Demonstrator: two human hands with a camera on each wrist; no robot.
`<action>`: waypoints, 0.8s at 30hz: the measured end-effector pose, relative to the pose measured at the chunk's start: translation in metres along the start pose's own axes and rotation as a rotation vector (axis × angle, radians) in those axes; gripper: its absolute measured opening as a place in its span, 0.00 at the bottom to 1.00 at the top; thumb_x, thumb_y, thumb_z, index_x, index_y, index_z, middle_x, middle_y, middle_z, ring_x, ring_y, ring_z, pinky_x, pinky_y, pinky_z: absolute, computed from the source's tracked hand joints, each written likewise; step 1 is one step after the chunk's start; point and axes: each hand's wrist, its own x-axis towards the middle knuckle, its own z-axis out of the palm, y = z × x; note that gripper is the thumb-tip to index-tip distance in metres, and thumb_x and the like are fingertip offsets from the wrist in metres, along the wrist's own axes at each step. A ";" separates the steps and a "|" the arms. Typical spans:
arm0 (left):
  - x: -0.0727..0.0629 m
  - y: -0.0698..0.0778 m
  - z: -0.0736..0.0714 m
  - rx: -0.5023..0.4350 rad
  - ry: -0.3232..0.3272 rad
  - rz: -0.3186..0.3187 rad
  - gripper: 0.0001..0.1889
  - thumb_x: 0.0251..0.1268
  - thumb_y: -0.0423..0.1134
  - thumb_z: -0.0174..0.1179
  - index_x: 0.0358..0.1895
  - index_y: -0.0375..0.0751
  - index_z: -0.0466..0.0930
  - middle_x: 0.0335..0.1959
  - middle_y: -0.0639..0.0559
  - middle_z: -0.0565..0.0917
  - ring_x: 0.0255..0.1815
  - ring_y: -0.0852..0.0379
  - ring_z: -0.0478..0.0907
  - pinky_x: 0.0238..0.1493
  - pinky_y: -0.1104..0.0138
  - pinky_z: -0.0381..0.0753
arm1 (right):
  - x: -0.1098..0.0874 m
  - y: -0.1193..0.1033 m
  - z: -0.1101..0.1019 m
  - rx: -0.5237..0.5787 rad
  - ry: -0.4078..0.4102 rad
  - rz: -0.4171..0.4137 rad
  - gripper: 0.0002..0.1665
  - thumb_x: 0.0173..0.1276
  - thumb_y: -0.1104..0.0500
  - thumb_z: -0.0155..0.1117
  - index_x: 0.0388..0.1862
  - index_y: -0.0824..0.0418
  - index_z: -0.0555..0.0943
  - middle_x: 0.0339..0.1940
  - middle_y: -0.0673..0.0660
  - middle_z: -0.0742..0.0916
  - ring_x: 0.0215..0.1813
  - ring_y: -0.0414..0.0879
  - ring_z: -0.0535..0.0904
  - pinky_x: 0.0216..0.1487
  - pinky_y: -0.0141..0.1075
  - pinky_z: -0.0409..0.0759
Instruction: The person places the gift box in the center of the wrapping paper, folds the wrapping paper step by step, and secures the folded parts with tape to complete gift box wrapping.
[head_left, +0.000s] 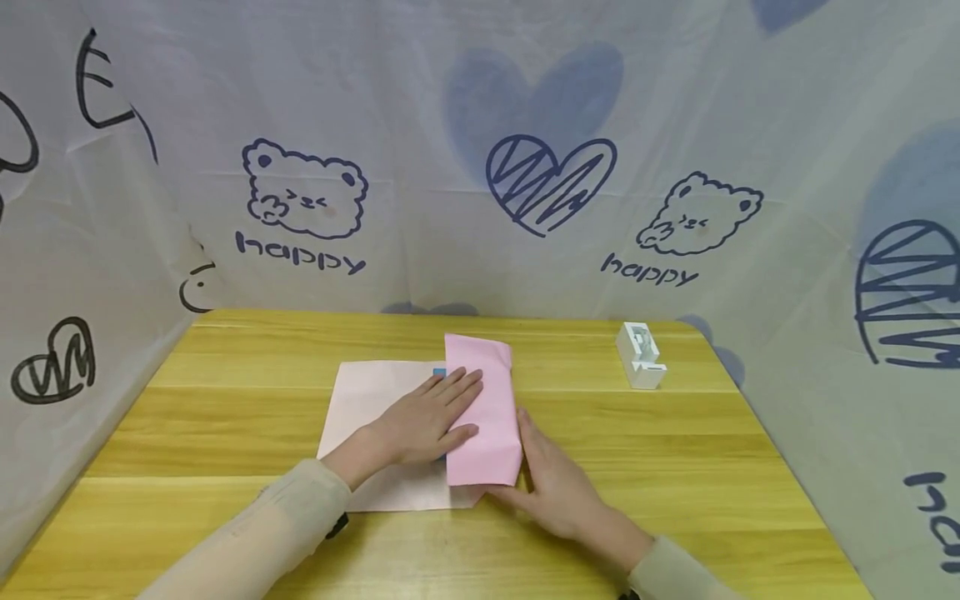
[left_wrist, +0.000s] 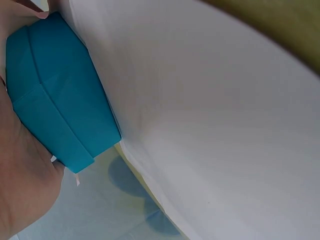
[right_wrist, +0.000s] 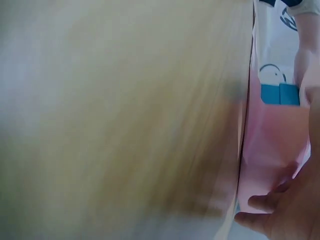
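Observation:
A blue-teal box (left_wrist: pixel 62 95) lies on a sheet of paper, pale on its inner face (head_left: pixel 375 396) and pink on the other. The sheet's right part is folded up over the box as a pink flap (head_left: pixel 491 450), which hides most of the box in the head view. My left hand (head_left: pixel 427 421) lies flat across the box, its fingertips pressing the flap's left part. Along the right side of the wrapped box, my right hand (head_left: pixel 555 483) touches the paper with extended fingers, thumb near the front corner.
A white tape dispenser (head_left: pixel 641 358) stands at the back right of the wooden table (head_left: pixel 645 442). Behind and beside the table hangs a pale cloth (head_left: pixel 420 225) with printed hearts and bears.

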 end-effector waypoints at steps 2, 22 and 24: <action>0.000 0.000 0.000 0.000 0.000 0.000 0.37 0.85 0.58 0.38 0.84 0.37 0.50 0.86 0.45 0.51 0.86 0.44 0.45 0.84 0.49 0.47 | -0.001 -0.002 0.003 -0.018 0.016 0.004 0.61 0.73 0.38 0.64 0.85 0.70 0.46 0.84 0.66 0.59 0.82 0.58 0.61 0.79 0.52 0.63; 0.000 0.000 -0.001 0.002 -0.016 -0.010 0.37 0.85 0.58 0.38 0.84 0.37 0.50 0.86 0.45 0.50 0.86 0.45 0.44 0.84 0.50 0.46 | -0.019 -0.005 -0.003 -0.165 0.005 0.113 0.36 0.67 0.50 0.68 0.68 0.68 0.75 0.77 0.66 0.73 0.72 0.62 0.76 0.68 0.56 0.77; 0.001 0.001 -0.001 0.000 -0.016 -0.008 0.37 0.85 0.58 0.38 0.84 0.37 0.50 0.86 0.44 0.50 0.86 0.45 0.44 0.84 0.50 0.46 | -0.019 -0.003 -0.003 -0.198 0.030 0.099 0.22 0.65 0.49 0.71 0.50 0.62 0.82 0.71 0.65 0.79 0.63 0.60 0.82 0.59 0.54 0.83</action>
